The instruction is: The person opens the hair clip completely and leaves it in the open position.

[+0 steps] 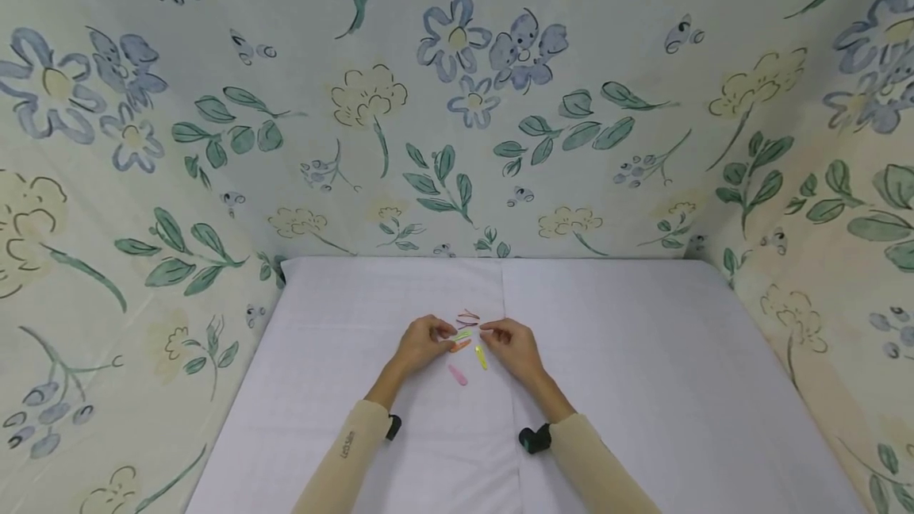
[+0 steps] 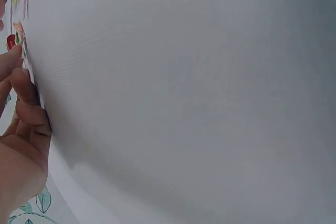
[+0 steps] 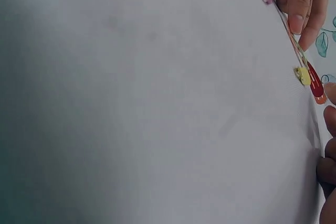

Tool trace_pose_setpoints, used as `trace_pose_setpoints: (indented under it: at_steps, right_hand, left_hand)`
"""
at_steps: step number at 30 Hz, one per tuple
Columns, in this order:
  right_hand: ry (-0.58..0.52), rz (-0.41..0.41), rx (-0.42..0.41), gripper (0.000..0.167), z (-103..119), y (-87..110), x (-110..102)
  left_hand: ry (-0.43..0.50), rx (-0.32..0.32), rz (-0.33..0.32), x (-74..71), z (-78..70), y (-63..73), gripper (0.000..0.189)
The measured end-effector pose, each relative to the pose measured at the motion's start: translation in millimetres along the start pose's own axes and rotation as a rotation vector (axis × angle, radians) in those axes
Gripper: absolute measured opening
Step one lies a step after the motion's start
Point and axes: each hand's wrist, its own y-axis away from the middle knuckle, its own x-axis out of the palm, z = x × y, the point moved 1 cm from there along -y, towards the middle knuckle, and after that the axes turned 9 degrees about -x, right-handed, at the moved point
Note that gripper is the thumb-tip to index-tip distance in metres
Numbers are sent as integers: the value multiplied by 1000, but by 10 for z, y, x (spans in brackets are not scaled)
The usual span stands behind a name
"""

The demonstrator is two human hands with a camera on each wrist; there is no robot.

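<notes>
Several snap hair clips lie between the two hands in the head view. My left hand [image 1: 424,344] pinches the left end of a green hair clip [image 1: 463,335] with thumb and index finger. Just below its fingertips is an orange hair clip [image 1: 461,346]. On the other side, my right hand [image 1: 516,349] has its thumb and index finger close together beside the clips; whether anything thin is between them is unclear. A yellow hair clip [image 1: 481,357] lies near its fingers. In the right wrist view, a red hair clip [image 3: 314,81] appears close to the right fingertips.
Nearer the person lies a pink hair clip [image 1: 458,375]. Two dark reddish clips [image 1: 467,324] are beyond the hands. Everything rests on a white cloth-covered table [image 1: 628,355] with a seam, enclosed by floral curtains [image 1: 443,157].
</notes>
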Motion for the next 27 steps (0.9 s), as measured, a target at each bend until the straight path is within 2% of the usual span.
trace_pose_setpoints:
  at_steps: [4, 10, 17, 23, 27]
  right_hand:
    - [89, 46, -19, 11, 7, -28, 21]
    - [145, 78, -38, 13, 27, -49, 56]
    - [164, 115, -39, 15, 61, -75, 72]
    - [187, 128, -39, 16, 56, -88, 76]
    - [200, 138, -40, 16, 44, -95, 84]
  left_hand:
    - [-27, 11, 1, 13, -1, -13, 16]
    - [-78, 15, 10, 40, 9, -47, 14]
    - [-101, 0, 10, 59, 5, -67, 11]
    - [-97, 27, -9, 62, -2, -49, 13]
    - [-90, 12, -18, 72, 13, -57, 13]
